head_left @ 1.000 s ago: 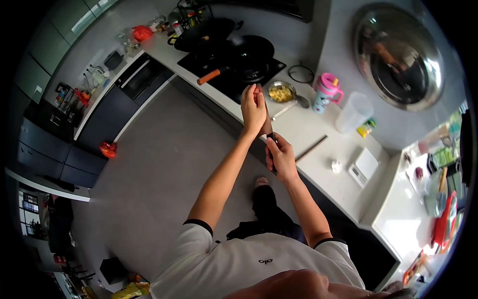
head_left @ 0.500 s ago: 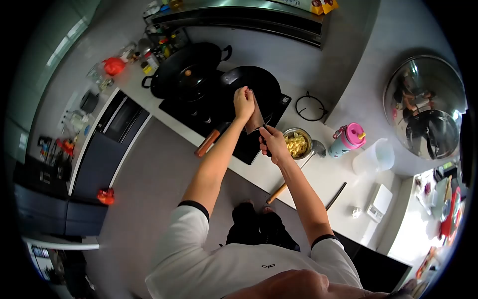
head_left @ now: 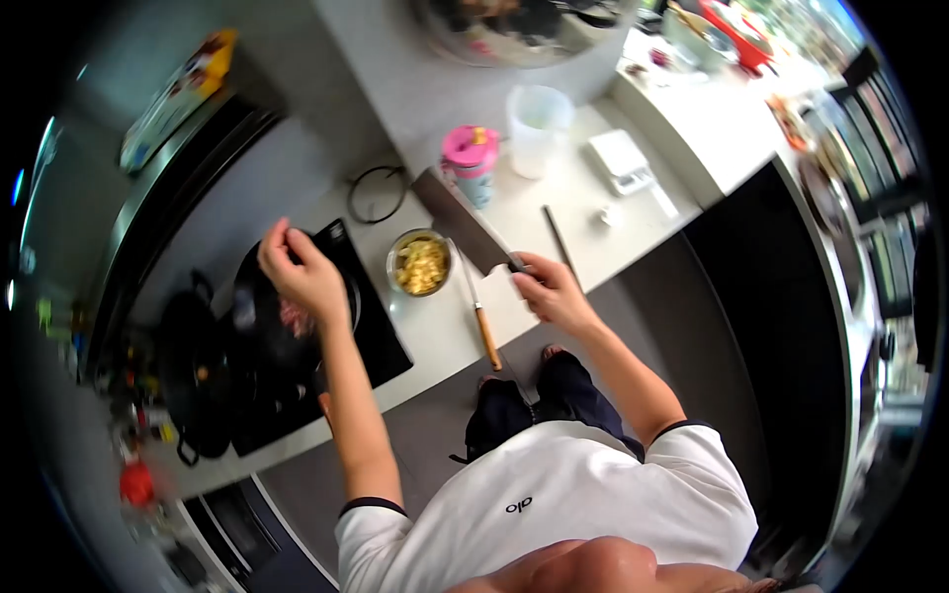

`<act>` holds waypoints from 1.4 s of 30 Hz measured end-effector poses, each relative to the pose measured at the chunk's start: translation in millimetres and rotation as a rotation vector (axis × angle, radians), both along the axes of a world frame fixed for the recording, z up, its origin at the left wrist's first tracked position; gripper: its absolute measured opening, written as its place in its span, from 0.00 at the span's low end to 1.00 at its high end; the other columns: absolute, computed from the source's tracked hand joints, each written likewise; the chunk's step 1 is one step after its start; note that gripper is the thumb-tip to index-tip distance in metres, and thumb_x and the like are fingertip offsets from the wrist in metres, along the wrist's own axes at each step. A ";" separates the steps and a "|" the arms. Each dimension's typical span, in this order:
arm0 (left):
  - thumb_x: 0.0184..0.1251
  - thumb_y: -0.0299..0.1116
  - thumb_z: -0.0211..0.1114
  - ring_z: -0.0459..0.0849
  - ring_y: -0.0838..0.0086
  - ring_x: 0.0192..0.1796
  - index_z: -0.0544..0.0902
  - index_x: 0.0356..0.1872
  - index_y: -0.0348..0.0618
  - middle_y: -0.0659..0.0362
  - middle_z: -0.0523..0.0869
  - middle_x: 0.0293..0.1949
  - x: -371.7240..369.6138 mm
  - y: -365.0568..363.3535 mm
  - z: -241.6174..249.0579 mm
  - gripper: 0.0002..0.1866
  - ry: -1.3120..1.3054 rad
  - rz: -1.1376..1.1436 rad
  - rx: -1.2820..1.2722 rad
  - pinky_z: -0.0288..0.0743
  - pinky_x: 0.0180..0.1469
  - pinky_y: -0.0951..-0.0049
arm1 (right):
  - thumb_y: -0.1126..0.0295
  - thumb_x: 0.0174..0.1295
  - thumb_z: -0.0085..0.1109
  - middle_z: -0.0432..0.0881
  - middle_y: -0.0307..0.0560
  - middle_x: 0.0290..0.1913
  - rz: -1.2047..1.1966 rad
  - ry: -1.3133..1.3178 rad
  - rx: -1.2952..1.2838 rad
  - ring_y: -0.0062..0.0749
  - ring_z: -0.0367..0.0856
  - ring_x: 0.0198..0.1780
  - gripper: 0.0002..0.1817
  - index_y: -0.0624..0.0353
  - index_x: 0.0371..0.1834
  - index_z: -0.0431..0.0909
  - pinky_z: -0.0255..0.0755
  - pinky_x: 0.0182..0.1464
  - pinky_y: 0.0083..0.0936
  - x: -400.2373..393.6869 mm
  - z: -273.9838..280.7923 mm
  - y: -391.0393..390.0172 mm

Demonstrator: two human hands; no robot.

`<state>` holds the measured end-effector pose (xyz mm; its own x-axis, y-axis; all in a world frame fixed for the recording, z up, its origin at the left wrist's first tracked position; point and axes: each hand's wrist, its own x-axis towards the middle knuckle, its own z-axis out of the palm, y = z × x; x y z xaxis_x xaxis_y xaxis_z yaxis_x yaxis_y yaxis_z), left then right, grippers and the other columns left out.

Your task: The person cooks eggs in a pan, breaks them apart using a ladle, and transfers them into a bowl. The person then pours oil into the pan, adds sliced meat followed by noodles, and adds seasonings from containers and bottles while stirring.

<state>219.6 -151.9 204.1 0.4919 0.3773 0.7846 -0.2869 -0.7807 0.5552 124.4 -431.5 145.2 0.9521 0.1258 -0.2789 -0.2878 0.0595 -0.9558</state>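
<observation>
My right hand [head_left: 554,294] is wrapped round the dark handle of a cleaver. The broad cleaver blade [head_left: 461,221] points up and left over the counter, between a bowl [head_left: 394,281] of yellow chopped food and a pink-lidded cup [head_left: 471,163]. My left hand [head_left: 304,279] hovers over a black frying pan [head_left: 255,308], its fingers loosely bent and apart, with nothing visible in them. Reddish pieces that look like meat [head_left: 295,318] lie in the pan, partly hidden by my left hand. A wooden-handled utensil [head_left: 484,331] lies beside the bowl, its head hidden.
A black wok [head_left: 193,361] stands on the cooktop [head_left: 381,346] beyond the pan. A round wire stand [head_left: 377,195] sits near the wall. Farther right are a translucent jug [head_left: 539,128], a white scale [head_left: 620,162], a dark stick [head_left: 559,240] and a crumpled white piece [head_left: 611,215].
My view has turned rightward. The cleaver, earlier held over the pan with my left hand by its blade, has swung right over the counter. My hands have moved apart; reddish pieces now show in the pan.
</observation>
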 end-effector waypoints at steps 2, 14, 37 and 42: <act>0.65 0.25 0.59 0.79 0.63 0.46 0.79 0.46 0.36 0.54 0.81 0.45 -11.4 -75.7 -12.0 0.09 -0.011 -0.245 0.021 0.73 0.49 0.66 | 0.70 0.67 0.55 0.68 0.31 0.23 -0.308 0.003 -0.014 0.13 0.63 0.16 0.21 0.59 0.63 0.71 0.57 0.16 0.14 -28.8 -8.0 -61.3; 0.63 0.25 0.59 0.78 0.64 0.50 0.79 0.45 0.39 0.56 0.81 0.47 -16.7 -455.9 -128.1 0.10 0.548 -0.960 -0.135 0.70 0.52 0.66 | 0.65 0.62 0.52 0.83 0.55 0.43 -1.218 -0.106 -1.371 0.53 0.81 0.45 0.21 0.50 0.60 0.74 0.73 0.49 0.44 -68.6 -72.1 -562.2; 0.62 0.27 0.59 0.81 0.66 0.51 0.81 0.47 0.40 0.54 0.83 0.47 71.9 -833.5 -192.8 0.13 0.697 -1.094 -0.158 0.74 0.53 0.67 | 0.65 0.67 0.45 0.80 0.53 0.45 -0.813 0.377 -1.903 0.50 0.82 0.44 0.16 0.50 0.56 0.73 0.77 0.44 0.44 -17.7 -166.2 -1033.7; 0.63 0.28 0.60 0.80 0.67 0.51 0.80 0.47 0.40 0.56 0.83 0.46 37.7 -696.2 -174.6 0.12 0.710 -0.905 -0.289 0.73 0.54 0.67 | 0.62 0.65 0.52 0.68 0.57 0.65 -0.845 0.030 -2.129 0.51 0.69 0.63 0.28 0.48 0.69 0.63 0.70 0.56 0.47 19.2 -135.8 -940.5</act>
